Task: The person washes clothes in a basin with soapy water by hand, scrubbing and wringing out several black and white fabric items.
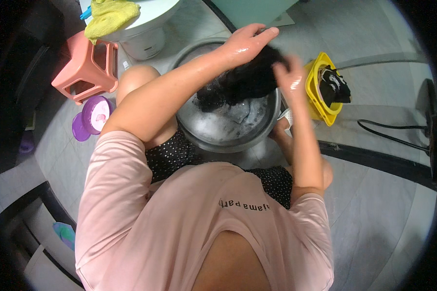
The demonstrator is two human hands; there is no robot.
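A dark wet black cloth (251,82), probably a garment, is stretched above a round grey metal basin (227,146). My left hand (245,45) grips its upper edge, with wet, shiny skin. On the cloth's right end is my right hand (290,78), blurred by motion, with its thumb against the fabric; its fingers are partly hidden. The cloth's lower left part hangs into the basin, where soapy water (218,125) with whitish suds shows. A greyish-blue cloth (249,112) lies partly under the water. The basin stands on the floor between my bent knees.
A yellow plastic basket (326,115) with black clothing (334,87) stands to the right. Leftward are a pink plastic stool (82,69), a purple tub (89,123) of white powder and its lid (81,127). A yellow cloth (111,18) drapes over a white rounded fixture (153,16). A dark threshold (375,165) crosses the floor.
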